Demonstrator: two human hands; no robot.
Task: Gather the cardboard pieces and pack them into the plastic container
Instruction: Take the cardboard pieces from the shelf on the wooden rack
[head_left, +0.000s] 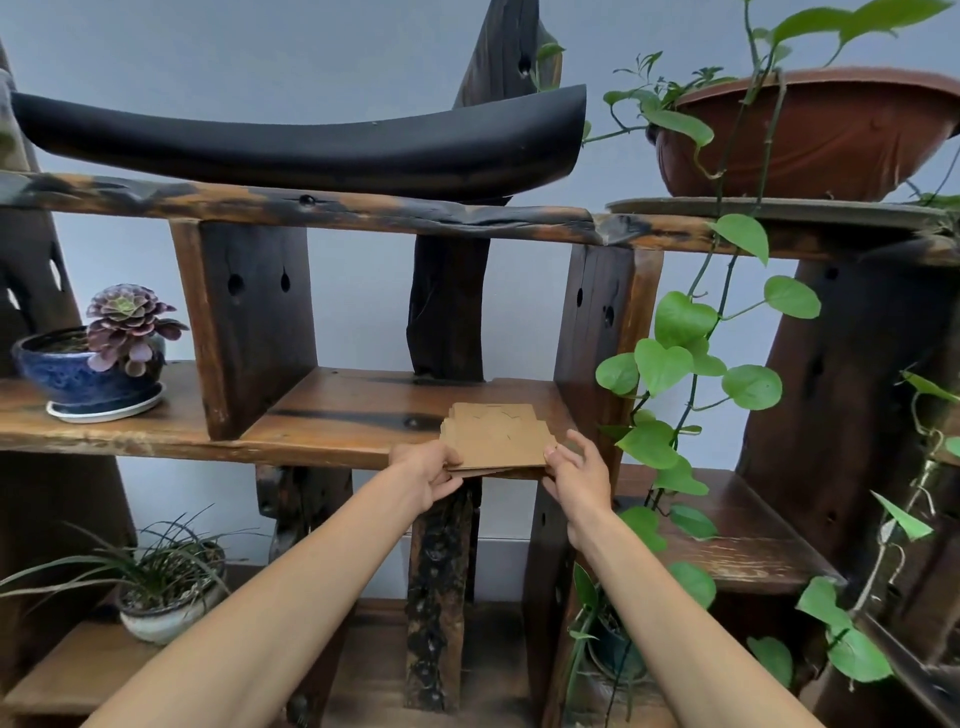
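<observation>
Stack of cardboard pieces (496, 439) sits at the front edge of the wooden shelf (343, 410), left hand (428, 475) and right hand (574, 475) pinching its near corners; advise lifting level, lest pieces slide apart.

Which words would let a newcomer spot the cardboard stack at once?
Start at the dark rustic wooden shelf unit and go to its middle board, in the open bay right of centre. The cardboard stack lies flat at the front edge, left hand and right hand at its near corners. It is the only flat tan thing; the neighbours are potted plants.
</observation>
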